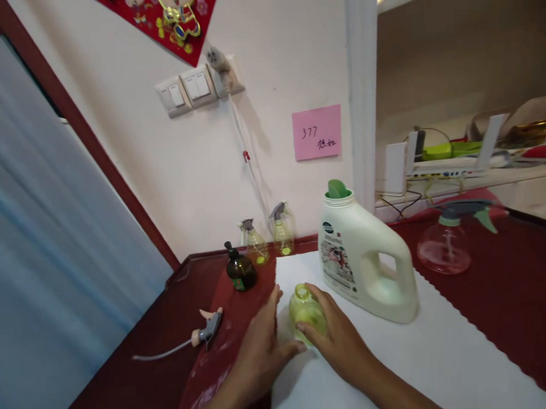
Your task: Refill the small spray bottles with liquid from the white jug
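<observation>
Two-handed: left hand [262,348] and right hand [342,343] seemingly grasp the yellow bottle [306,308] between fingers.

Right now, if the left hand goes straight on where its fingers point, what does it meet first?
Probably the small spray bottle nearer the detergent jug; the left hand would first pass just beside the yellow-green bottle. Depth is unclear.

pink note [317,132] reads "377"
</observation>
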A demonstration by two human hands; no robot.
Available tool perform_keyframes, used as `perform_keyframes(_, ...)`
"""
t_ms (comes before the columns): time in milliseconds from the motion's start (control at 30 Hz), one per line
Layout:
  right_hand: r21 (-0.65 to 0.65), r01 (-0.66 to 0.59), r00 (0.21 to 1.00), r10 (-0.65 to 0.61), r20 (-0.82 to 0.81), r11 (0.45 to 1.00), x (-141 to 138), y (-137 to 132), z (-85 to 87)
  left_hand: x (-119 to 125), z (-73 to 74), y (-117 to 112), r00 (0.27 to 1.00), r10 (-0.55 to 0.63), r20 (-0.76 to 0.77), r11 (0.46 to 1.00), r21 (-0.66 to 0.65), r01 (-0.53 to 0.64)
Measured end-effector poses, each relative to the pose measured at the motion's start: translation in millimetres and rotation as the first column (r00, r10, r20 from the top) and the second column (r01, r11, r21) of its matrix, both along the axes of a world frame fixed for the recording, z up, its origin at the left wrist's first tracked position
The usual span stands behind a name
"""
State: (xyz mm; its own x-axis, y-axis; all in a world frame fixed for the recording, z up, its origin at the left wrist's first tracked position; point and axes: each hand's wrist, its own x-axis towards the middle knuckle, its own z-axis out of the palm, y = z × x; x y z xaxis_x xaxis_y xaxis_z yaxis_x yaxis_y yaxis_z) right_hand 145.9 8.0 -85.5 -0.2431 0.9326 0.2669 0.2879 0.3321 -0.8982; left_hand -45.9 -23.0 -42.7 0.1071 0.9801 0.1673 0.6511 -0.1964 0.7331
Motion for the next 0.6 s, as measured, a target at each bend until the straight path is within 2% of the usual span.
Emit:
perform_keyframes(100,-0.017,0.017,1.000,-0.017,0.019,1.000,0,-1,-0.8,-48,23.0,-9,0.960,0.171,-0.221,0.981,0.126,-0.145)
perform_keyframes(167,-0.020,0.031,0.999,-0.031,0.038,0.999,0,-1,-0.4,-85,36.0,-13,0.881,0.252,-0.400,0.964,0.180,-0.194)
perform_keyframes(233,-0.011,0.040,0.998,-0.039,0.052,0.999,0,-1,-0.4,-117,42.5,-17,0.764,0.263,-0.590,0.964,0.127,-0.233)
perform_keyframes(333,0.009,0.047,0.997,-0.047,0.061,0.999,0,-1,-1.3,-145,37.3,-21,0.570,0.210,-0.794,0.947,0.021,-0.320)
perform_keyframes(400,0.016,0.048,0.996,-0.049,0.073,0.999,0,-1,-1.9,-153,27.7,-22,0.493,0.151,-0.857,0.937,-0.036,-0.348)
perform_keyframes(500,0.005,0.050,0.994,-0.050,0.093,0.999,1,-2,-1.2,-156,15.5,-21,0.449,0.108,-0.887,0.930,-0.070,-0.362)
perform_keyframes(600,-0.010,0.048,0.994,-0.047,0.097,0.999,0,-3,1.8,-161,16.8,-20,0.474,0.115,-0.873,0.931,-0.071,-0.357)
